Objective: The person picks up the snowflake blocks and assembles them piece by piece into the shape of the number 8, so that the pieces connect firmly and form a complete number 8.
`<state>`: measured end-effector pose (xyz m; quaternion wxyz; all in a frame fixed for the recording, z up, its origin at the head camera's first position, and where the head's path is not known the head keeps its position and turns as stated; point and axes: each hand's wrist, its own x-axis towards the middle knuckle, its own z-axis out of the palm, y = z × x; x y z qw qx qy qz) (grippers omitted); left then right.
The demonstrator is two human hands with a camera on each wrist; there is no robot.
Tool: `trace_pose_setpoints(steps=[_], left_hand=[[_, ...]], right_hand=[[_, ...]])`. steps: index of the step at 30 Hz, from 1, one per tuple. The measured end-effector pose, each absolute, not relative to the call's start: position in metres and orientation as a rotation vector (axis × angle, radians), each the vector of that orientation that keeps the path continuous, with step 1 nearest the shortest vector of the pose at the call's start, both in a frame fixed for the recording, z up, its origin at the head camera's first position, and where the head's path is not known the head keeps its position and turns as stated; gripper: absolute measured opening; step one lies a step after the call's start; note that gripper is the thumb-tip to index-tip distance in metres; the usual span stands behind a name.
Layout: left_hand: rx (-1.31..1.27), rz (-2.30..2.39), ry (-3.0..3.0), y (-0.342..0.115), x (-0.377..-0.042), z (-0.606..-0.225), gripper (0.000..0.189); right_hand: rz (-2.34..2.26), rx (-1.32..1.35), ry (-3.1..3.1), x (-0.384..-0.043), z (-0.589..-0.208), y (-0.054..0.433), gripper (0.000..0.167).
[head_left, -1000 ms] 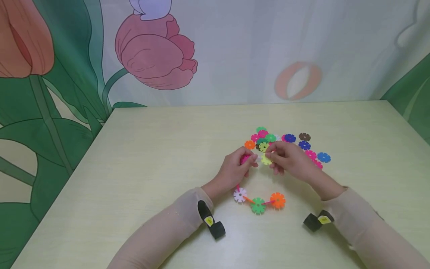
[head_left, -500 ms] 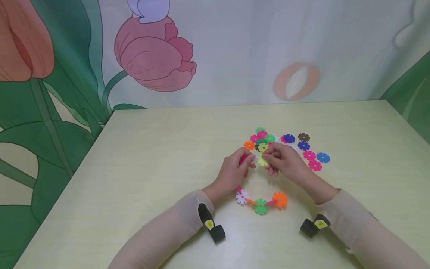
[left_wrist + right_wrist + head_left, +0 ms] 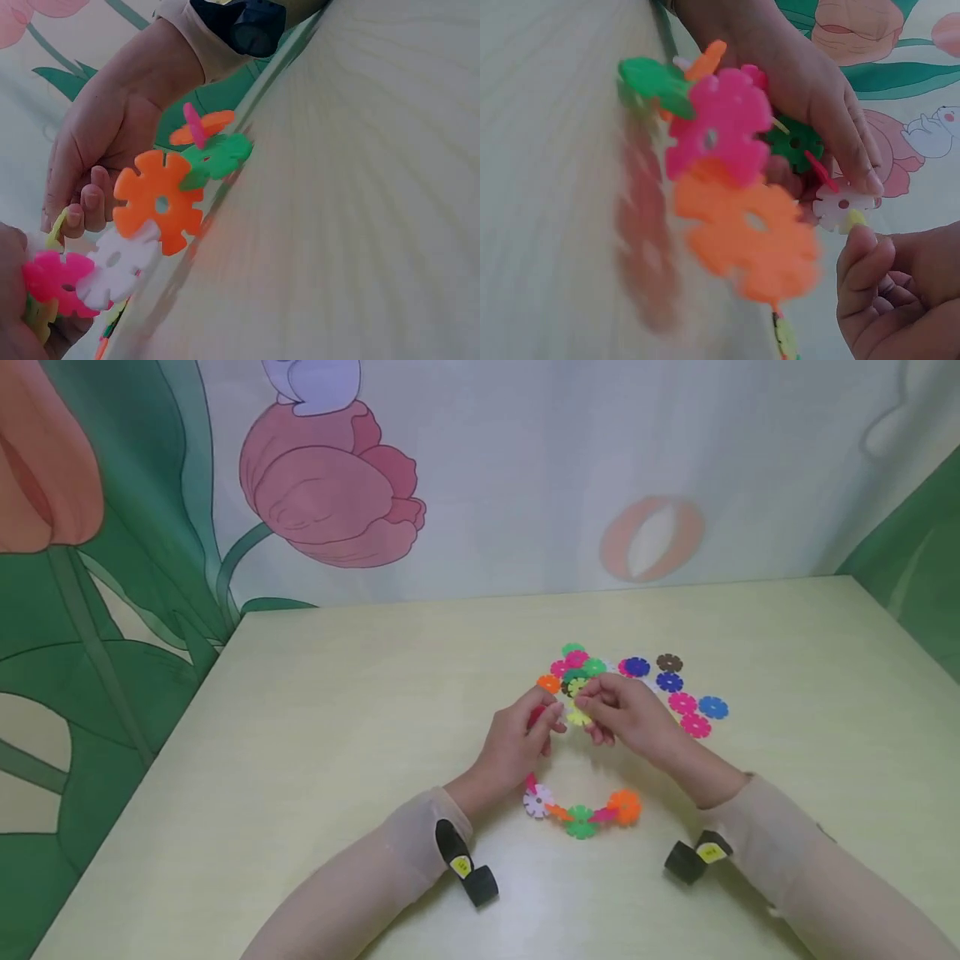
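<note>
My left hand [image 3: 517,735] grips a chain of flower-shaped interlocking plastic discs, partly hidden by its fingers. The chain curves down toward me, through a white disc [image 3: 537,802] and a green disc [image 3: 581,822] to an orange disc [image 3: 625,807] at its end. My right hand [image 3: 633,714] pinches a yellow disc [image 3: 577,717] between thumb and forefinger. In the right wrist view, the yellow disc [image 3: 855,217] meets the edge of a white disc [image 3: 832,210] at the left fingertips. A pink disc [image 3: 60,277] shows beside my left fingers in the left wrist view.
Loose discs lie beyond my hands, among them an orange disc [image 3: 549,683] and a green disc [image 3: 594,667]. Farther right are a brown disc [image 3: 670,662], a blue disc [image 3: 713,707] and pink discs [image 3: 695,726]. A printed curtain [image 3: 487,485] hangs behind the table [image 3: 360,693].
The hands stay close together with the yellow disc pinched throughout; the right hand has edged slightly left toward the left one. The hanging chain end has swung a little, and the head view has shifted slightly.
</note>
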<state>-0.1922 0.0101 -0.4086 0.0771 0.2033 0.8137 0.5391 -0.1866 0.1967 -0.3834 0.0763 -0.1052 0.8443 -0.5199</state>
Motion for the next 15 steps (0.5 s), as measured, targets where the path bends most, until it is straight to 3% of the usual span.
trace_pose_setpoints(steps=[15], left_hand=[[0.685, 1.579, 2.458, 0.0045, -0.1974, -0.4083, 0.043]], right_hand=[[-1.575, -0.354, 2.524, -0.1891, -0.3829, 0.2014, 0.023]])
